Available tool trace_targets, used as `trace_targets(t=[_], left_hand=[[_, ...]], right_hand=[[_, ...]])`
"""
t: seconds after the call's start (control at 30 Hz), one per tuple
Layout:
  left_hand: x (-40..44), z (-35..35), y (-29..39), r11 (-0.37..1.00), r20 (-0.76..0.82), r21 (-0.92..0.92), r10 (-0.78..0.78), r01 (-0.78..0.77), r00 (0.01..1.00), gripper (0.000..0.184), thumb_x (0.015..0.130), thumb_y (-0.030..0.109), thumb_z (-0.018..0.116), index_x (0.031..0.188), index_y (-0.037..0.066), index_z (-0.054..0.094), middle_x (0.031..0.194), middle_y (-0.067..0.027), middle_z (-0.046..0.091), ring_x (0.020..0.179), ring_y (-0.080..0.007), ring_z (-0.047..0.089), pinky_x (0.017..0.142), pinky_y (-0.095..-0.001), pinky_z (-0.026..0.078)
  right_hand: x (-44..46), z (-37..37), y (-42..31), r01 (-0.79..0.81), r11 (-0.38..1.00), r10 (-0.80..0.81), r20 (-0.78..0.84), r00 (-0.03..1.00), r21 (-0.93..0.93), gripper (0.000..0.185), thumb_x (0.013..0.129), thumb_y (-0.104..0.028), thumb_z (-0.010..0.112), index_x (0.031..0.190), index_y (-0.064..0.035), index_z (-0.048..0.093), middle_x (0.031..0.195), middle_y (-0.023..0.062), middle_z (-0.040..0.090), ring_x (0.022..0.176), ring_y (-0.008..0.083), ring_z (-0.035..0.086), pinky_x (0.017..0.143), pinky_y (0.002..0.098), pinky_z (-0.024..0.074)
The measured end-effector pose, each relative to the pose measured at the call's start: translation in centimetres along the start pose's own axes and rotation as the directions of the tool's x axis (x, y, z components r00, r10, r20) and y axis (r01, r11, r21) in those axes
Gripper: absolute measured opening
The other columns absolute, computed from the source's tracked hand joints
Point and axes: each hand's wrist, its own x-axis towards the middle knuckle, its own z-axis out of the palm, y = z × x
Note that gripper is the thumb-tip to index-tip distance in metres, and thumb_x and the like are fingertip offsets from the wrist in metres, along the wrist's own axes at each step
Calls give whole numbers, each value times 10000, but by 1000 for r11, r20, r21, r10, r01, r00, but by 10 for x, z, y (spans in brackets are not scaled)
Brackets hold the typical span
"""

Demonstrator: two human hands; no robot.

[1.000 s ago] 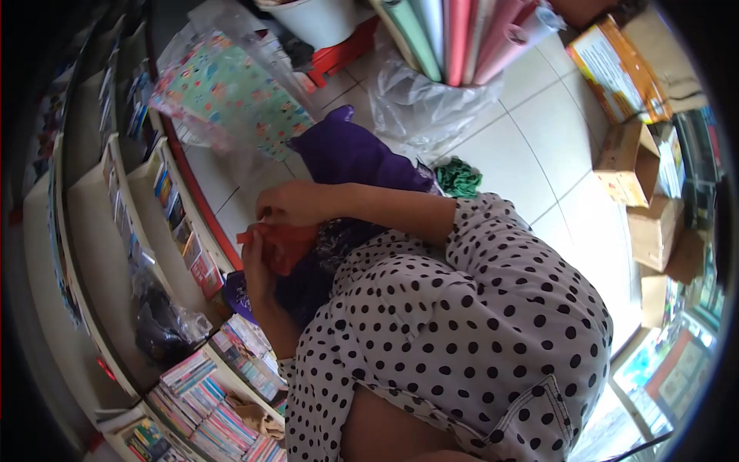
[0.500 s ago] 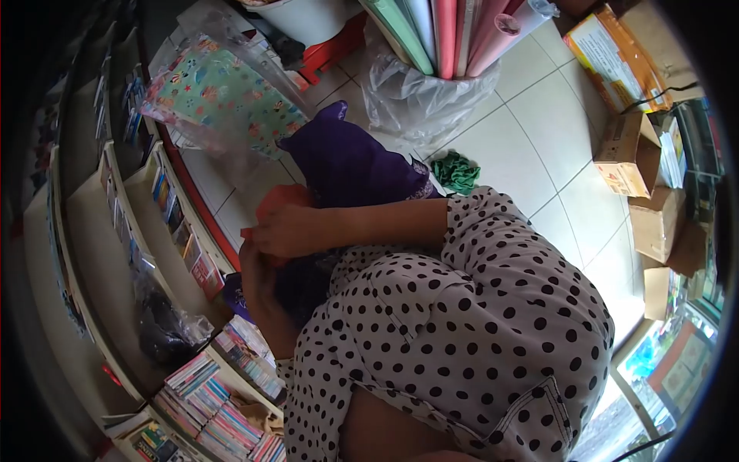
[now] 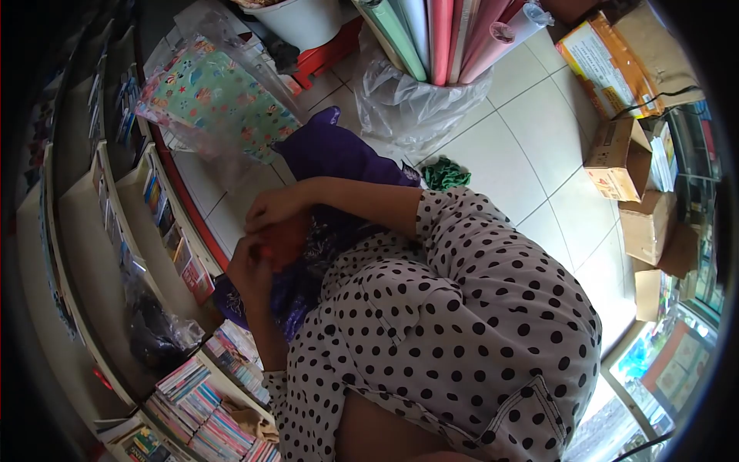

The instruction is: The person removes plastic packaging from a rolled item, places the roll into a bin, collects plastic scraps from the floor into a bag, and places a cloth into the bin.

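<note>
An orange-red piece of thin, soft-looking material (image 3: 289, 240) lies between my hands, above my lap. Whether it is paper or cloth I cannot tell. My right hand (image 3: 279, 205) bends over its upper edge, fingers pinched downward at the left corner. Just below, my left hand (image 3: 248, 266) grips the left side with its fingers curled, and a small red bit shows by the thumb. Purple patterned cloth (image 3: 339, 150) covers my legs underneath and around the piece.
Curved shelves (image 3: 173, 223) of booklets run along the left. Ahead are a patterned green packet (image 3: 219, 100) in clear plastic and coloured rolls (image 3: 441, 42) standing in a plastic-wrapped container. Crumpled green material (image 3: 445, 175) lies on the tiles. Cardboard boxes (image 3: 620, 162) line the right.
My right hand has lifted and moved up from the left hand. More of the orange-red piece now shows between and below them. The whole view has shifted slightly.
</note>
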Motion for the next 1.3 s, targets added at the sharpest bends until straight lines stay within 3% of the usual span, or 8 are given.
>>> trace_targets(t=[0.23,0.4,0.53,0.67,0.77,0.87,1.07,1.3], left_hand=[[12,19,-8,916,-263,250,376,-313,889,229,608,-94,526,777,54,571,773,-89,620,763,-270,628,796,-351,514],[22,18,-14,957,-350,154,287,-247,891,240,584,-114,529,755,50,567,809,-85,637,802,-268,637,849,-387,503],[25,15,-23,938,-286,139,345,-317,894,226,578,-112,544,739,46,555,831,-77,644,842,-271,641,846,-388,508],[30,22,-21,923,-405,129,383,-362,830,216,572,-107,558,727,44,546,834,-70,645,859,-266,642,854,-394,509],[36,22,-23,926,-424,112,372,-360,826,203,569,-108,570,706,38,539,828,-70,643,868,-264,642,857,-401,510],[41,17,-18,909,-401,110,412,-403,818,189,563,-102,593,681,31,528,826,-72,646,885,-266,641,853,-395,514],[43,22,-17,894,-484,46,410,-445,773,186,560,-80,626,666,38,530,860,-72,666,920,-268,637,838,-382,517],[49,23,-29,917,-445,72,381,-392,810,151,596,-52,615,630,46,505,979,-88,662,1032,-285,599,953,-454,417]], right_hand=[[-6,2,8,-72,992,79,-67,995,106,360,922,-323,473,1109,-37,585,1069,108,613,1020,196,552,903,311,394],[-7,-6,-4,215,969,-182,-237,954,121,288,883,-187,513,1129,-53,581,1108,103,607,1040,197,555,912,322,404],[-12,-22,-11,51,999,-53,-198,979,-16,295,838,-97,548,1128,-61,587,1111,105,605,1004,177,564,858,308,435],[-11,-26,-5,-81,987,50,-215,975,-138,289,872,-112,551,1152,-46,568,1038,62,627,932,133,564,848,274,429],[-13,-19,-23,117,968,-11,-424,905,224,272,843,-71,573,1113,-52,592,956,32,637,830,113,573,767,267,460],[-13,-19,-18,14,986,39,-311,950,167,282,835,-41,585,1118,-37,579,886,18,623,824,83,562,761,252,456],[-8,-9,-2,69,905,117,-403,908,420,282,808,-21,619,1088,-15,584,891,28,613,824,75,559,752,223,448],[-13,-16,-15,-15,934,155,-366,918,357,233,848,-148,614,1038,-15,605,949,21,619,895,84,543,816,238,426]])
